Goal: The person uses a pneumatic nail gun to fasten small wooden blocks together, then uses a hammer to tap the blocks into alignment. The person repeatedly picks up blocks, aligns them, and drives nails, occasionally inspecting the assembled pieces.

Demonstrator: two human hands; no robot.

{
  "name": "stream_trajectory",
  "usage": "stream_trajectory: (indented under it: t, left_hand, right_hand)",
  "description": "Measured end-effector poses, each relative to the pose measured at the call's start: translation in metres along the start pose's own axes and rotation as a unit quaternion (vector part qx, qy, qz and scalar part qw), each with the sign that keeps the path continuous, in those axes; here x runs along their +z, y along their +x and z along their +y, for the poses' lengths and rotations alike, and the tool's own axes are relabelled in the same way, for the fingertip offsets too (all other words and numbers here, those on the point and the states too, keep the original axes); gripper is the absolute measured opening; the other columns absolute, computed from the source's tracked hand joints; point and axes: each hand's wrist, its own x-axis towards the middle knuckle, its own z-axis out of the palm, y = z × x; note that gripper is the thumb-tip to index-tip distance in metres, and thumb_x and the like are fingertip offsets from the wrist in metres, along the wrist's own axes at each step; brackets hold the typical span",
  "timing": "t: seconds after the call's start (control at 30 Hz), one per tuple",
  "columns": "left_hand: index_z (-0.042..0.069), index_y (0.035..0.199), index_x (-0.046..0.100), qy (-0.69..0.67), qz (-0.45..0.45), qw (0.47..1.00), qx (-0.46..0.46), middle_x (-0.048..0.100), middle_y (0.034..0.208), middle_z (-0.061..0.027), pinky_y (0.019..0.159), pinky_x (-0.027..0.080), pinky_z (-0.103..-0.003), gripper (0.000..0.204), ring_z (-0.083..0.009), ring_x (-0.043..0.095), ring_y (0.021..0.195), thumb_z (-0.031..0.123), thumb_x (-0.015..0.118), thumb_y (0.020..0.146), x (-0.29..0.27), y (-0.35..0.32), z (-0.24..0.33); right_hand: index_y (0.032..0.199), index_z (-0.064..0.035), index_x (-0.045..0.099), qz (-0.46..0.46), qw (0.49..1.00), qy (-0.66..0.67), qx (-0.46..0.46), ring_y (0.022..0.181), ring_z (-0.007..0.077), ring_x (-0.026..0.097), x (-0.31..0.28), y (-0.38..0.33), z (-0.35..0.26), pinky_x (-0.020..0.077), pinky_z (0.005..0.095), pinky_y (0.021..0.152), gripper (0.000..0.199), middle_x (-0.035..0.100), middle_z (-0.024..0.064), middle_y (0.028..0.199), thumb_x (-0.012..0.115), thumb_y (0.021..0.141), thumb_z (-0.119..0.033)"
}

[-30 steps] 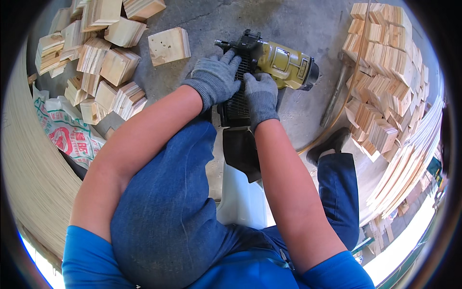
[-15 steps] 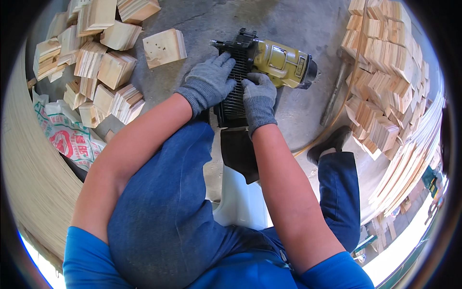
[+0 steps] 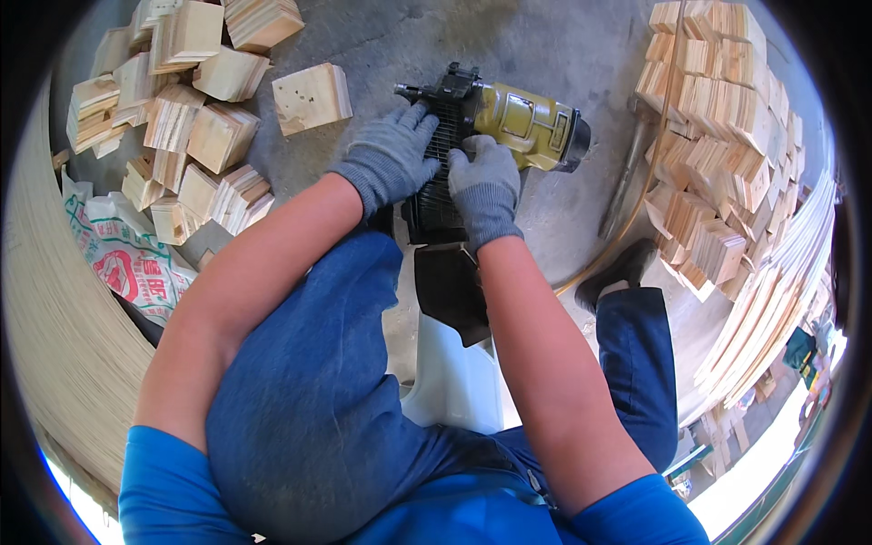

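A yellow-and-black nail gun (image 3: 522, 125) lies on its side in front of me, its nose to the left and its round cap to the right. In its opened magazine sits a coil of thin nails (image 3: 440, 186). My left hand (image 3: 386, 156), in a grey knit glove, is closed along the left side of the coil, fingers reaching up toward the nose. My right hand (image 3: 488, 182), gloved alike, curls around the magazine's right side with the thumb near the nails. Its fingertips are partly hidden. A black flap (image 3: 450, 295) hangs toward me below the magazine.
Stacked plywood blocks (image 3: 218, 136) stand at the left, with a single block (image 3: 312, 98) apart from them. More blocks (image 3: 718, 100) pile up at the right beside a hose (image 3: 636, 218) and a metal bar (image 3: 627, 182). A printed sack (image 3: 127, 250) lies at the left.
The nail gun has tilted slightly, its cap end lower. My right hand has shifted a little, its thumb now pointing up beside the nails; my left hand stays nearly in place.
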Motion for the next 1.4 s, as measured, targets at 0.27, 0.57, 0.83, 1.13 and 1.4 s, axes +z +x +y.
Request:
stream_trajectory:
  t: [0.27, 0.57, 0.83, 1.13, 1.4]
  left_hand:
    - [0.004, 0.156, 0.044, -0.005, 0.025, 0.999, 0.03, 0.044, 0.159, -0.0268, 0.119, 0.039, -0.047, 0.075, -0.041, 0.048, 0.143, 0.036, 0.064, 0.09, 0.012, 0.001, -0.006]
    - [0.007, 0.154, 0.045, -0.009, -0.004, 1.0, 0.005, 0.046, 0.159, -0.0237, 0.117, 0.041, -0.047, 0.073, -0.0398, 0.052, 0.139, 0.037, 0.064, 0.09, 0.004, -0.001, -0.002]
    - [0.009, 0.153, 0.048, 0.004, 0.029, 0.999, 0.012, 0.046, 0.158, -0.0228, 0.116, 0.042, -0.048, 0.07, -0.0387, 0.051, 0.139, 0.036, 0.065, 0.09, 0.006, -0.003, -0.004]
    - [0.008, 0.153, 0.047, -0.018, -0.016, 1.0, -0.002, 0.046, 0.158, -0.0221, 0.113, 0.045, -0.048, 0.072, -0.0391, 0.059, 0.13, 0.035, 0.065, 0.089, 0.004, 0.001, -0.004]
    - [0.008, 0.155, 0.045, 0.001, -0.01, 1.0, 0.005, 0.047, 0.158, -0.0223, 0.108, 0.047, -0.048, 0.073, -0.0383, 0.062, 0.126, 0.037, 0.064, 0.091, 0.004, -0.001, -0.005]
  right_hand:
    - [0.159, -0.0085, 0.037, -0.221, 0.96, -0.171, -0.025, 0.124, 0.0387, 0.067, -0.036, 0.011, -0.063, 0.0525, 0.0494, 0.105, 0.068, 0.068, 0.0255, 0.133, 0.055, 0.095, -0.024]
    - [0.151, -0.0022, 0.043, -0.217, 0.965, -0.147, -0.019, 0.123, 0.0408, 0.067, -0.016, 0.026, -0.053, 0.0516, 0.0526, 0.105, 0.057, 0.069, 0.0294, 0.128, 0.048, 0.1, -0.027]
    - [0.153, -0.0053, 0.043, -0.207, 0.969, -0.133, -0.003, 0.126, 0.0421, 0.065, -0.017, 0.03, -0.05, 0.0508, 0.049, 0.108, 0.066, 0.066, 0.0311, 0.132, 0.059, 0.09, -0.016]
    - [0.161, -0.0098, 0.036, -0.204, 0.97, -0.134, -0.01, 0.127, 0.0413, 0.065, -0.016, 0.022, -0.048, 0.0503, 0.0468, 0.109, 0.075, 0.065, 0.0302, 0.136, 0.061, 0.091, -0.019]
    - [0.159, -0.0046, 0.036, -0.237, 0.959, -0.157, -0.01, 0.128, 0.0392, 0.065, -0.016, 0.032, -0.051, 0.0506, 0.051, 0.108, 0.068, 0.065, 0.0269, 0.138, 0.053, 0.096, -0.025]
